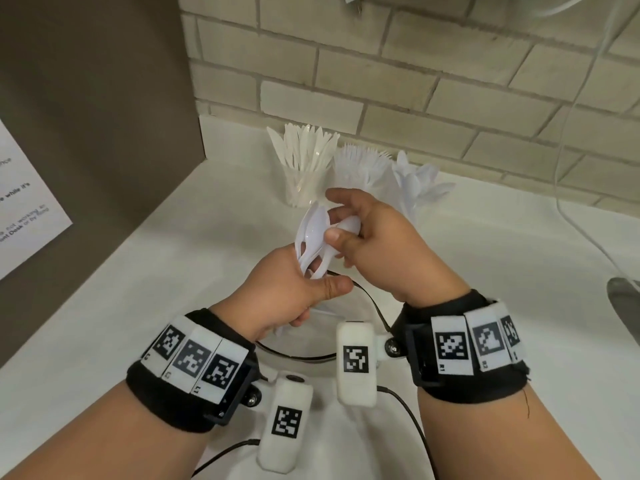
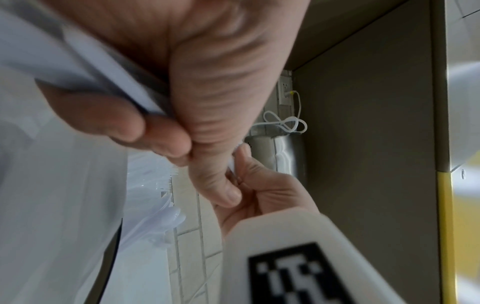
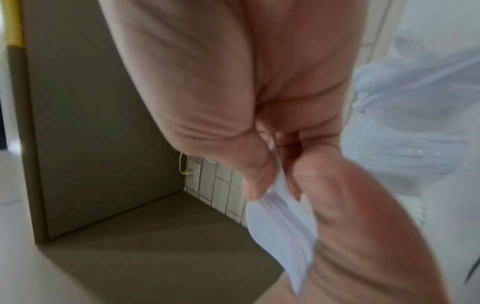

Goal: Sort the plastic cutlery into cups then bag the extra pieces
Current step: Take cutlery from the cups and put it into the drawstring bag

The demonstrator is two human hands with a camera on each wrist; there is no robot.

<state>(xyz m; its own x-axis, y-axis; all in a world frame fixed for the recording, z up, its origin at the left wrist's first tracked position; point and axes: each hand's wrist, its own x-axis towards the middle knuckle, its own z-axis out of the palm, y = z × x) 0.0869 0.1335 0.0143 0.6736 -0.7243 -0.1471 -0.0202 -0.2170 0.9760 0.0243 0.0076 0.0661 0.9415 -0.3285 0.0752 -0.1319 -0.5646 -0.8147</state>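
A bunch of white plastic spoons point(image 1: 313, 237) is held over the white counter between both hands. My left hand point(image 1: 322, 289) grips the handles from below; these handles point(image 2: 124, 82) fill the left wrist view. My right hand point(image 1: 332, 220) curls round the spoon bowls from the right, thumb on top, and the spoons point(image 3: 280, 226) show blurred under its fingers. Three clear cups stand at the back wall: knives point(image 1: 304, 168), forks point(image 1: 360, 168), spoons point(image 1: 415, 181). Under the hands lies a clear bag with a black rim point(image 1: 294, 356).
A brown cabinet side point(image 1: 104, 133) with a paper notice point(image 1: 20, 202) closes off the left. A white cable point(image 1: 571, 168) hangs down the tiled wall at the right. A metal object point(image 1: 623, 299) sits at the right edge of the counter point(image 1: 173, 271).
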